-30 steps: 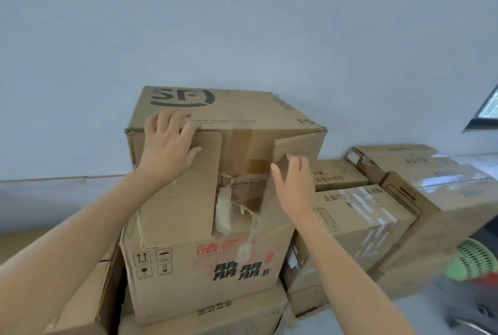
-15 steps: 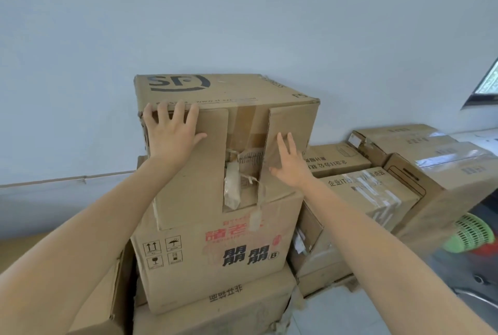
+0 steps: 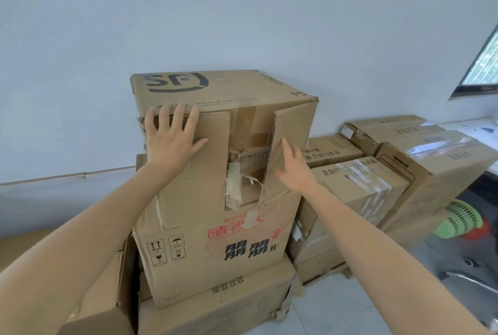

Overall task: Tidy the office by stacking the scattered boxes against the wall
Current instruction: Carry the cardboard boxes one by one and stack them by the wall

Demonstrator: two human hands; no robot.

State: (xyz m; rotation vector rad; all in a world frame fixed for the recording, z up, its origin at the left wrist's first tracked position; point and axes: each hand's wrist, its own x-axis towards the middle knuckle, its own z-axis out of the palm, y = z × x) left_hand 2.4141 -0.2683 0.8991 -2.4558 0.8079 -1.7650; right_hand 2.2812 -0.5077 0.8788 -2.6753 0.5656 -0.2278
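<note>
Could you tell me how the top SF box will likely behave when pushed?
The SF box has loose front flaps and torn tape, so that face will probably flex under the left hand. It rests flat on the printed box below, so it should slide rather than tip.

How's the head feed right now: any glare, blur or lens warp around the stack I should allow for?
Head view: soft, even daylight, no hard shadows on the SF box. Head view: the clear tape on the right-hand boxes glints. Head view: the green basket and the lower right corner look smeared. Head view: the wide lens tilts the window and stretches both forearms.
</note>
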